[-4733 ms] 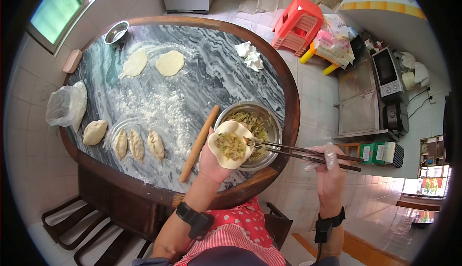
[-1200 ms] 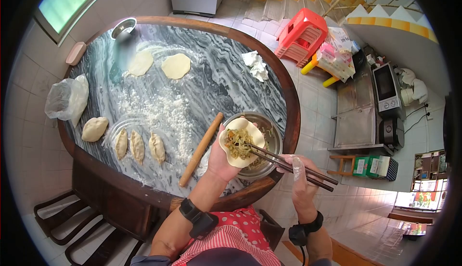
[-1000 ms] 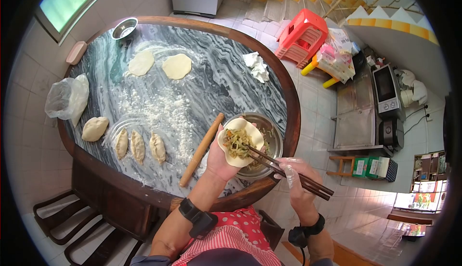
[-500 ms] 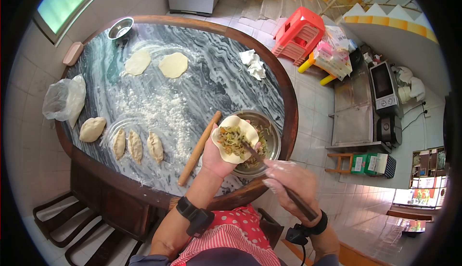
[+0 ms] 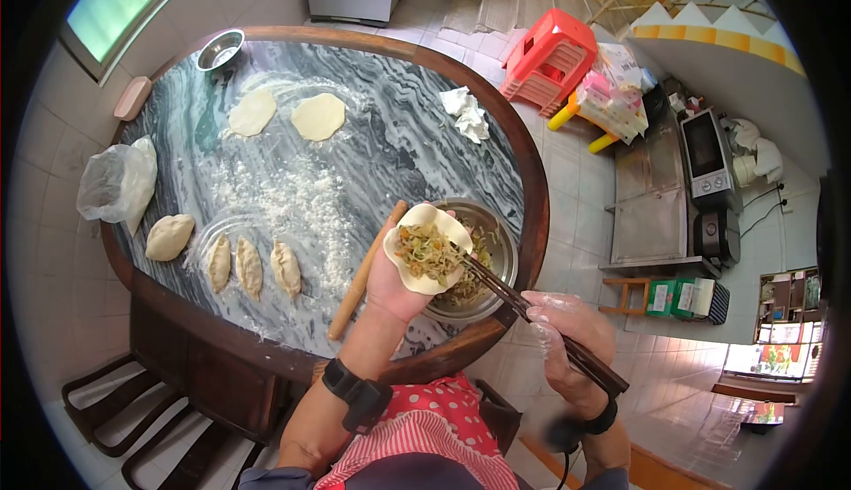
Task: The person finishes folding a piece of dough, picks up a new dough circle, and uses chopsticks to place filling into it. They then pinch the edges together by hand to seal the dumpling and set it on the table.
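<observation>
My left hand, palm up, holds a round dough wrapper heaped with shredded vegetable filling. My right hand is closed round dark chopsticks, whose tips touch the right side of the filling. Behind and right of the wrapper, a metal bowl holds more filling. A wooden rolling pin lies just left of my left hand. Two flat dough rounds rest at the far side of the table. Three folded dumplings lie at the left, beside a lump of dough.
Loose flour covers part of the marble table. A plastic bag, a small metal bowl and crumpled tissue sit near its edges. Red stools stand beyond it; a wooden chair is at the lower left.
My right hand has moved right and slightly down with the chopsticks, whose tips have shifted from the middle of the filling to its right edge. The wrapper has tilted and moved slightly left.
</observation>
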Motion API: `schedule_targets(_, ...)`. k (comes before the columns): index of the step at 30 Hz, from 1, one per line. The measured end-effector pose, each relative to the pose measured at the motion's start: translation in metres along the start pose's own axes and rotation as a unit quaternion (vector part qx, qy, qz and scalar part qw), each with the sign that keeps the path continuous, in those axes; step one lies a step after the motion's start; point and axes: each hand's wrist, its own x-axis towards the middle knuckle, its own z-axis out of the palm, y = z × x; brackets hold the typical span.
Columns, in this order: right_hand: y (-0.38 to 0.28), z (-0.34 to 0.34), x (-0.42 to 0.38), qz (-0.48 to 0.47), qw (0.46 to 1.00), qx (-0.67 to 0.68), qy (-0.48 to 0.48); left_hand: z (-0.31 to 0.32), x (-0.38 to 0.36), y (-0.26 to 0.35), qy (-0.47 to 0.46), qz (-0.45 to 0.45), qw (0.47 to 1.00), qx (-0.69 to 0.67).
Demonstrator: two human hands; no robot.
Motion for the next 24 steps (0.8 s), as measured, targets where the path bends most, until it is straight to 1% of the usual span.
schedule_targets(2,0.000,0.003,-0.001,-0.012,1.000,-0.014,-0.001,0.000,0.000,0.000,-0.020,0.000,1.000,-0.018)
schedule_targets(5,-0.001,0.010,-0.004,-0.036,0.998,-0.042,-0.014,0.006,-0.003,-0.002,-0.005,0.023,1.000,-0.005)
schedule_targets(7,-0.002,0.017,-0.006,-0.072,0.995,-0.064,-0.028,0.007,-0.003,-0.002,-0.005,0.016,1.000,-0.016)
schedule_targets(11,-0.011,0.024,0.001,-0.055,0.997,-0.050,-0.028,0.009,-0.004,-0.004,0.009,0.000,1.000,-0.023)
schedule_targets(13,-0.014,0.023,0.009,-0.051,0.995,-0.055,-0.068,0.011,-0.006,-0.007,0.016,0.005,1.000,-0.022)
schedule_targets(17,-0.013,0.008,0.014,-0.071,0.993,-0.056,-0.071,0.013,-0.009,-0.006,0.032,0.014,0.999,-0.013)
schedule_targets(19,-0.023,0.002,0.020,-0.050,0.996,-0.056,-0.052,0.011,-0.007,-0.004,0.032,0.012,0.999,-0.010)
schedule_targets(23,-0.026,0.009,0.016,-0.041,0.998,-0.029,-0.048,0.014,-0.008,-0.005,0.015,0.006,1.000,-0.012)
schedule_targets(24,-0.027,0.008,0.015,-0.023,0.998,-0.034,-0.057,0.012,-0.007,-0.004,0.014,0.008,1.000,-0.011)
